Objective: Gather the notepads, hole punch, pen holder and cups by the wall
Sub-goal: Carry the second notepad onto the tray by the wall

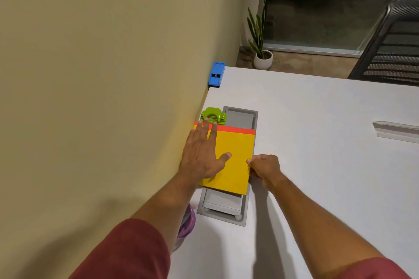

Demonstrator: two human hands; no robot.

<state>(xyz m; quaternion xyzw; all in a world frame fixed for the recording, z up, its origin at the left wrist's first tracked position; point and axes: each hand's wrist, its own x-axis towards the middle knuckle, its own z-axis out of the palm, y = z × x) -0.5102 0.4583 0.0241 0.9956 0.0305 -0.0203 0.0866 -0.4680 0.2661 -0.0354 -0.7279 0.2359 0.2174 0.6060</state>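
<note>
A yellow notepad [235, 161] lies by the wall on top of a red notepad [235, 130], of which only the far strip shows. My left hand [201, 154] rests flat on the yellow pad's left side, fingers straight. My right hand [264, 169] pinches the pad's right edge with curled fingers. A green hole punch [213, 115] sits against the wall just beyond the pads. A blue object [216, 74] stands further along the wall. Under my left forearm a purple thing [187, 224] is partly hidden.
The pads lie over a grey recessed cable box [240, 118] in the white table [317, 165]. A clear plastic piece [396, 129] lies at the right. A potted plant [260, 52] and a black mesh chair [390, 52] stand past the table's far edge.
</note>
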